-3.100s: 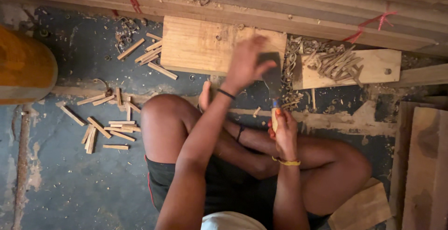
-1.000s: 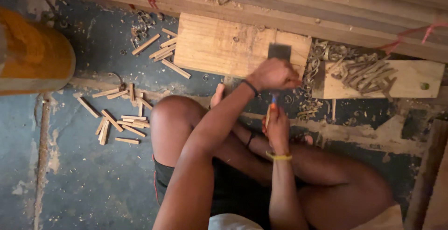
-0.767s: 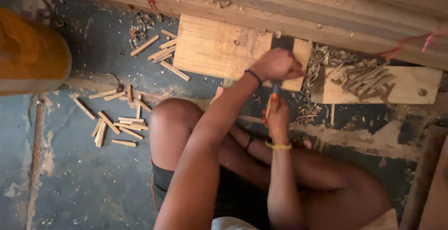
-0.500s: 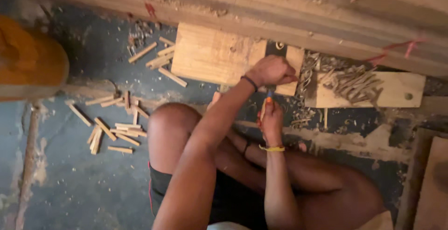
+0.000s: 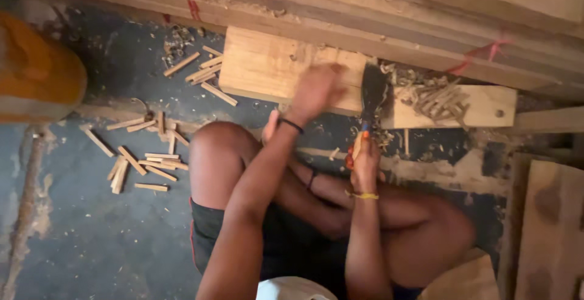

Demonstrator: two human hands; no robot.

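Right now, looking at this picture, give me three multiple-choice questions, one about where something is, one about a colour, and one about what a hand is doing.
1. Where do the loose short wood sticks lie?
A. On the dark floor to the person's left
B. Stacked on the person's lap
C. Inside a bucket

2. What colour is the band on the right wrist?
A. Green
B. Yellow
C. White

3. What is the right hand doing?
A. Resting flat on the floor
B. Hanging open and empty
C. Gripping the handle of a dark-bladed tool

Answers:
1. A, the sticks are scattered on the floor beside the left knee.
2. B, a yellow band sits just below that hand.
3. C, its fingers close round the tool's handle, while the left hand is blurred over the pale wooden block.
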